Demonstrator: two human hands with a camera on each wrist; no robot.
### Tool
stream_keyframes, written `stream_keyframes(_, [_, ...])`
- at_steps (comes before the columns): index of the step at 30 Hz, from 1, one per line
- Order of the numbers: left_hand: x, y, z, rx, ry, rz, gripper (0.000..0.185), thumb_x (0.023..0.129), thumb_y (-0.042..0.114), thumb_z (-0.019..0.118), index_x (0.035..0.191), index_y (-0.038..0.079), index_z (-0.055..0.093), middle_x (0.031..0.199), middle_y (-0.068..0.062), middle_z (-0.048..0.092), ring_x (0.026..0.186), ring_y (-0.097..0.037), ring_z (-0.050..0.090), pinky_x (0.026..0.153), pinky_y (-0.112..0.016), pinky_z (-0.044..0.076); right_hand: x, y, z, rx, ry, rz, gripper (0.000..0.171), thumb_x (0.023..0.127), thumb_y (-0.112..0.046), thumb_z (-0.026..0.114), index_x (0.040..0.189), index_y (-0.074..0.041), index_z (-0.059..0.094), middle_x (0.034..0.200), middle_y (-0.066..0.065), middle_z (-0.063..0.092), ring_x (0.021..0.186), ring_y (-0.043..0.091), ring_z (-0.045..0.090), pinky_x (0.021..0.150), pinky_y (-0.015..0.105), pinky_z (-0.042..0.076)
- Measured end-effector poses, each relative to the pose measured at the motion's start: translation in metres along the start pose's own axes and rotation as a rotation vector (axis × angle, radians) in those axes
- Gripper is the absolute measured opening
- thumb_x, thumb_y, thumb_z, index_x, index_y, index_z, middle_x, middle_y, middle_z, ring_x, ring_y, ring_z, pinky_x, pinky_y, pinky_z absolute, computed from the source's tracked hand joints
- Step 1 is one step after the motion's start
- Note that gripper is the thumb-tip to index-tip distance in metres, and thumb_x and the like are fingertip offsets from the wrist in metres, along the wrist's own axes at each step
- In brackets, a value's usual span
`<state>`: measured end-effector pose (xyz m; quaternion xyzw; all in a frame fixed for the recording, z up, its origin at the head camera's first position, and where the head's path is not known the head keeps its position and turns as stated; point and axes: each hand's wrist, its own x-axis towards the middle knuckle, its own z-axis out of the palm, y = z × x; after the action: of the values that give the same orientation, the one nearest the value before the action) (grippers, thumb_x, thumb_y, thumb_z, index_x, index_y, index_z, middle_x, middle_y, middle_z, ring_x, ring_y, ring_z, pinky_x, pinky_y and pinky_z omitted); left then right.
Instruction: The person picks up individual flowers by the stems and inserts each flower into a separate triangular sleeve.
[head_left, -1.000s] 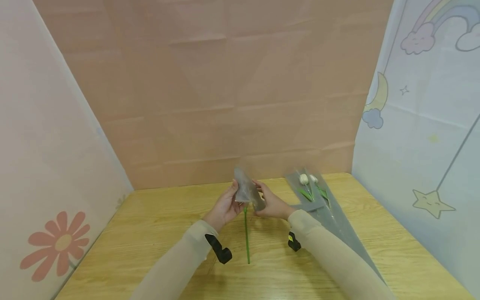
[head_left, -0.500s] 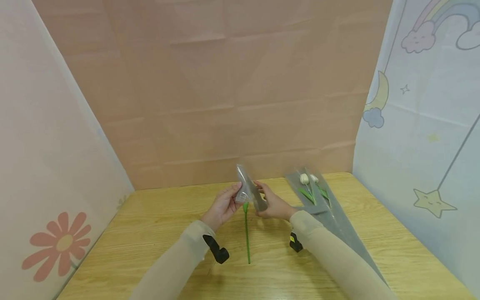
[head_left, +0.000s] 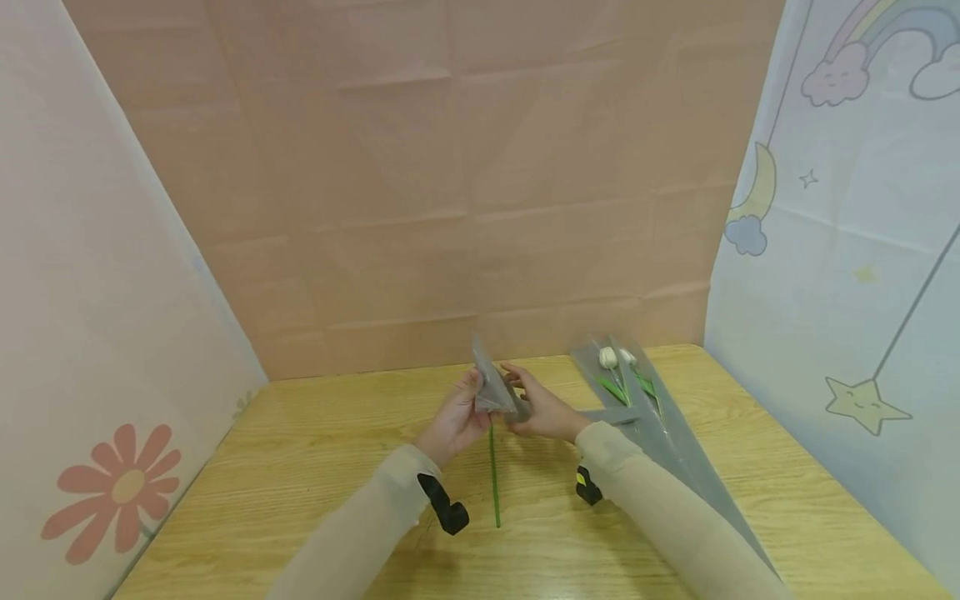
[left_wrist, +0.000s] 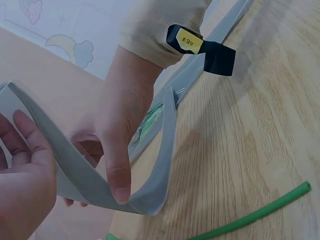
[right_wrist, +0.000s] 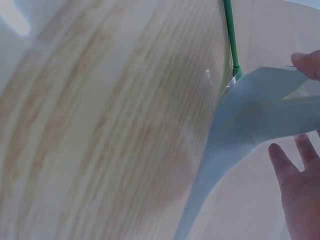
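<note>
My left hand (head_left: pixel 454 417) pinches a sheet of grey translucent wrapping film (head_left: pixel 497 393), thumb on its near face. On the film's other side, my right hand (head_left: pixel 546 407) holds a folded part, its thumb (left_wrist: pixel 119 187) lying along the strip in the left wrist view. A loose end of the film (left_wrist: pixel 167 120) curves up past the right hand. From under the held film, a green flower stem (head_left: pixel 495 483) runs toward me; its upper end is hidden by the film and hands. In the right wrist view the film (right_wrist: pixel 265 105) overlaps the stem top (right_wrist: pixel 235 60).
To the right on the wooden table (head_left: pixel 337 467) lies a long grey translucent wrapper (head_left: pixel 690 467) with white tulips (head_left: pixel 607 359) and green leaves in it. A peach cloth (head_left: pixel 450 208) hangs behind the table, with printed cloths at both sides.
The film between my hands has tilted and folded over to the right, covering the stem's leafy top again. The left hand has shifted slightly right; the stem's lower end stays put.
</note>
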<state>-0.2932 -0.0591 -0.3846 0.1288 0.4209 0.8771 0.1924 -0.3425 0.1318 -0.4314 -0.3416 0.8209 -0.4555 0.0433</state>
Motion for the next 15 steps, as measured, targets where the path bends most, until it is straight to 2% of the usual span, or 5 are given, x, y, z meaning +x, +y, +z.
stream_keyframes(3, [0.001, -0.002, 0.002, 0.013, 0.036, 0.008, 0.018, 0.095, 0.039, 0.046, 0.087, 0.027, 0.057, 0.090, 0.008, 0.063, 0.078, -0.006, 0.060, 0.062, -0.019, 0.048, 0.001, 0.004, 0.001, 0.003, -0.003, 0.004, 0.105, 0.079, 0.004, 0.076, 0.155, -0.022, 0.009, 0.149, 0.015, 0.028, 0.141, 0.039, 0.026, 0.111, 0.063, 0.025])
stream_keyframes(6, [0.002, 0.000, 0.001, 0.134, 0.150, 0.065, 0.014, 0.096, 0.032, 0.056, 0.085, 0.023, 0.056, 0.094, 0.007, 0.062, 0.084, -0.006, 0.062, 0.069, -0.020, 0.052, 0.000, 0.006, 0.000, -0.042, 0.012, 0.007, 0.102, 0.079, 0.001, 0.076, 0.154, -0.019, 0.010, 0.147, 0.016, 0.030, 0.139, 0.040, 0.028, 0.109, 0.064, 0.027])
stream_keyframes(11, [0.005, 0.019, -0.012, 0.635, 0.418, 0.187, 0.013, 0.095, 0.016, 0.063, 0.089, 0.009, 0.054, 0.087, -0.001, 0.060, 0.082, -0.014, 0.063, 0.067, -0.029, 0.057, -0.004, 0.011, -0.008, -0.209, 0.084, 0.041, 0.093, 0.078, -0.006, 0.067, 0.153, -0.012, 0.013, 0.138, 0.017, 0.031, 0.127, 0.034, 0.036, 0.103, 0.059, 0.035])
stream_keyframes(13, [0.005, 0.028, -0.017, 0.792, 0.485, 0.185, 0.012, 0.094, 0.011, 0.063, 0.093, 0.004, 0.053, 0.087, -0.006, 0.057, 0.079, -0.018, 0.063, 0.065, -0.032, 0.059, -0.005, 0.011, -0.011, -0.269, 0.104, 0.064, 0.090, 0.077, -0.009, 0.064, 0.153, -0.011, 0.014, 0.131, 0.016, 0.033, 0.119, 0.031, 0.037, 0.098, 0.053, 0.038])
stream_keyframes(15, [0.003, 0.036, -0.020, 0.850, 0.504, 0.128, 0.014, 0.093, 0.007, 0.062, 0.101, 0.000, 0.053, 0.091, -0.011, 0.059, 0.077, -0.021, 0.064, 0.067, -0.037, 0.059, -0.006, 0.011, -0.013, -0.330, 0.102, 0.081, 0.088, 0.079, -0.012, 0.063, 0.153, -0.011, 0.015, 0.125, 0.015, 0.034, 0.110, 0.028, 0.038, 0.092, 0.048, 0.038])
